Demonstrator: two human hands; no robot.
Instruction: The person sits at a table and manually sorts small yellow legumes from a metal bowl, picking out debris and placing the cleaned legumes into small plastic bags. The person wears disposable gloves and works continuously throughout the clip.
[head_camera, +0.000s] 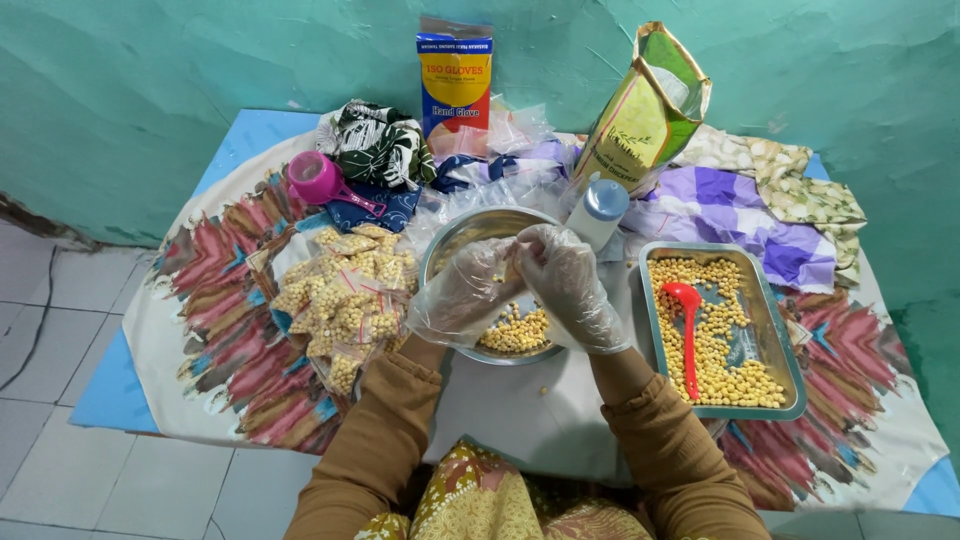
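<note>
Now | gloved hands: left (468, 292), right (568, 283) pinching together | over steel bowl (452, 238) of beans (516, 330)

Your hands (520, 285) sit hemmed over the bowl (450, 240) — packets (345, 300) crowd the left, the tray (790, 370) with its red spoon (688, 330) the right, a bottle (600, 212) just behind — with open cloth (520, 410) only toward you.

— Where are the hands?
— Left hand (468, 292) and right hand (568, 285) meet over the bowl (452, 236), which holds beans (516, 329).
— And beside it?
— The pile of packets (345, 290) lies left; the tray (785, 345) with a spoon (688, 330) lies right. The bottle (600, 212) stands just behind, the scoop (318, 180) far left.
</note>
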